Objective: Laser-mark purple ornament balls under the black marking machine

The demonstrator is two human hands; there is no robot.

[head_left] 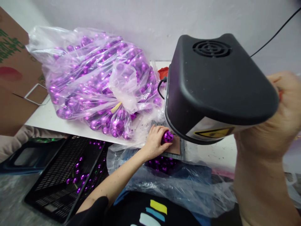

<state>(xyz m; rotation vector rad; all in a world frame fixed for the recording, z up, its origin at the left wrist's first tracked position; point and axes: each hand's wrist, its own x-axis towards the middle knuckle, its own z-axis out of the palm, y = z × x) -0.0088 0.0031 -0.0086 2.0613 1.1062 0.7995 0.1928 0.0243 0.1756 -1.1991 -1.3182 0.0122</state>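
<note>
My left hand (157, 140) has its fingers closed around a shiny purple bauble (167, 137). It holds the bauble over a flat brown plate (176, 146) on the bench, just below a black machine housing (223, 84). The housing has a round vent on top and a yellow warning label (214, 131). Close to the camera, at the housing's right side, my right hand (279, 116) is raised with curled fingers. What it grips is hidden; a small red part shows there. Loose purple baubles (162, 164) lie in clear plastic sheeting beneath my left hand.
A big tied clear bag (127, 78) full of purple baubles fills the white bench's left side. A cardboard box (18, 91) stands beyond it. Below left, a black mesh crate (51, 175) holds more baubles. A pale sleeve or cloth (14, 144) shows at the left edge.
</note>
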